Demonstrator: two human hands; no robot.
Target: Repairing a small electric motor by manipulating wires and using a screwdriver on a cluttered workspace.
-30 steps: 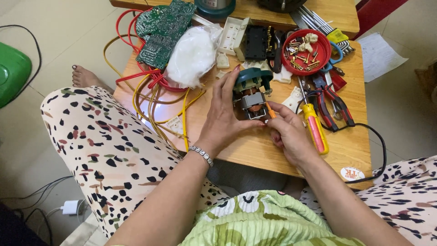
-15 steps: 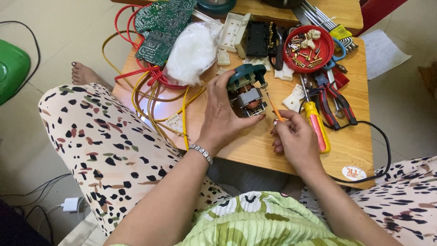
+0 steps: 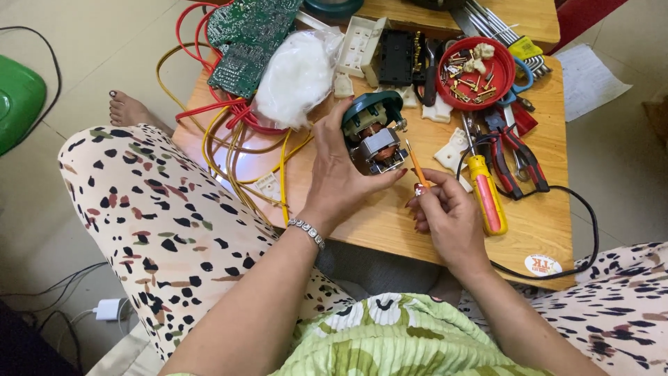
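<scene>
My left hand [image 3: 341, 177] grips a small electric motor [image 3: 374, 136] with a dark green housing and copper windings, held just above the wooden table [image 3: 390, 223]. My right hand [image 3: 445, 216] pinches a thin orange-handled screwdriver [image 3: 416, 166] whose tip points up beside the motor's right side, a little apart from it. A silver bracelet sits on my left wrist. A larger yellow and red screwdriver [image 3: 485, 188] lies on the table just right of my right hand.
A red bowl [image 3: 501, 83] of screws, pliers [image 3: 515, 150], hex keys, white plastic parts, a black part, a green circuit board [image 3: 250, 35], a white plastic bag [image 3: 296, 76] and red and yellow wires [image 3: 229, 132] crowd the table. A black cable [image 3: 584, 230] loops at right.
My right hand has pulled the thin screwdriver back from the motor, down and to the right. My left hand has tilted the motor slightly while holding it.
</scene>
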